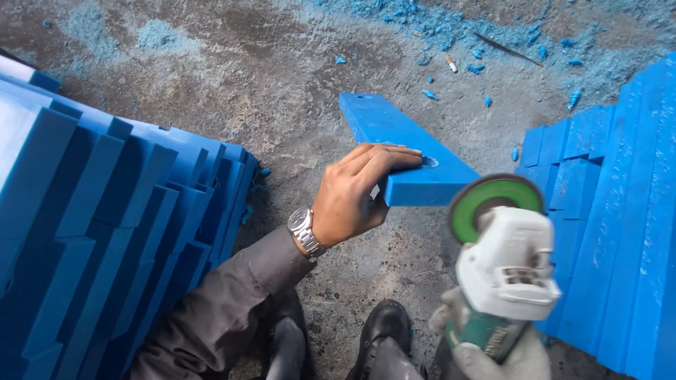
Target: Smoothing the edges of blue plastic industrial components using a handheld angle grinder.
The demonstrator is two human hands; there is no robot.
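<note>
My left hand [355, 193], bare and with a metal watch on the wrist, grips the near end of a long blue plastic bar [394, 134] that is raised off the concrete floor. Its fingers lie over the bar's top next to a drilled hole [430, 162]. My right hand [503, 355], in a white glove, holds an angle grinder [503, 260] with a white head and green body. The grinder's green-centred disc [493, 204] sits just right of the bar's near end; whether it touches the bar I cannot tell.
A large stack of blue bars [105, 225] fills the left side. Another stack of blue bars [612, 218] lines the right edge. Blue shavings and chips [451, 28] litter the concrete at the top. My black shoes [384, 327] stand below the bar.
</note>
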